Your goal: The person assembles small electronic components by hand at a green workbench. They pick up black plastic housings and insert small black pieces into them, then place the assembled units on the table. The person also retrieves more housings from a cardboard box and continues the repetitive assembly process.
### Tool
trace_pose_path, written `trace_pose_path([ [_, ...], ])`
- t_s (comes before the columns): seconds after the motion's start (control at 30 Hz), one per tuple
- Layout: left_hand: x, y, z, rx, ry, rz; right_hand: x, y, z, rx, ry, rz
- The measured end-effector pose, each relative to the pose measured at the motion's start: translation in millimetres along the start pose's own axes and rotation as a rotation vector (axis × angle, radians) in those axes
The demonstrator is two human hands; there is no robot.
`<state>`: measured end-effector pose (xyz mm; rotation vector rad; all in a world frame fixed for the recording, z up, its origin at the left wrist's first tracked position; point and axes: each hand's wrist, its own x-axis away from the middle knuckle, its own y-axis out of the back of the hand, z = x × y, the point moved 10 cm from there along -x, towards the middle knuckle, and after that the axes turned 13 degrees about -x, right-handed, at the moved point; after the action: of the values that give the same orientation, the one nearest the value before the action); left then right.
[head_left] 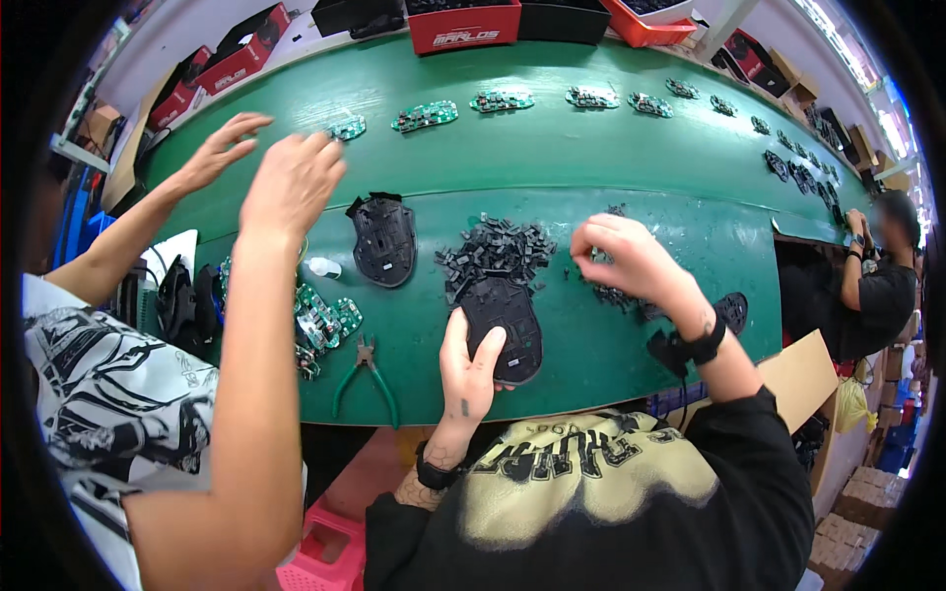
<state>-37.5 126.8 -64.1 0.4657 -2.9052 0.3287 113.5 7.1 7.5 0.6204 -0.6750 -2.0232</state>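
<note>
My left hand (467,369) grips a black plastic mouse shell (509,340), its inner side facing up and my thumb over its edge. Just beyond the shell lies a heap of small black plastic pieces (498,246). My right hand (628,258) hovers to the right of that heap, with fingers pinched together; whatever they hold, if anything, is too small to name. Beneath it is a second scatter of small dark parts (613,294), partly hidden by the hand. Another black mouse shell (384,241) rests on the green table at the left.
Green-handled pliers (366,382), loose circuit boards (320,320) and a small white bottle (323,267) lie left. A co-worker's hands (296,182) reach over the table there. A row of circuit boards (503,100) runs along the back; red and black boxes (463,28) stand behind.
</note>
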Motion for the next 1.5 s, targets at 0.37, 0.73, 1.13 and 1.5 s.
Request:
trace_pose_path([
  [0.37,-8,-12,-13,-0.097,-0.111,-0.026,46,-32,24,-0.587,-0.168,-0.281],
  [0.73,-7,-20,-21,-0.145,-0.215,-0.048,43,-33,39,-0.535,-0.124,-0.216],
  [1.13,2,-19,-19,-0.303,-0.209,-0.051,44,-64,18,-0.686,-0.400,-0.101],
  [1.5,12,24,-9,-0.008,-0.143,-0.131,6,-50,-11,-0.217,-0.244,-0.062],
])
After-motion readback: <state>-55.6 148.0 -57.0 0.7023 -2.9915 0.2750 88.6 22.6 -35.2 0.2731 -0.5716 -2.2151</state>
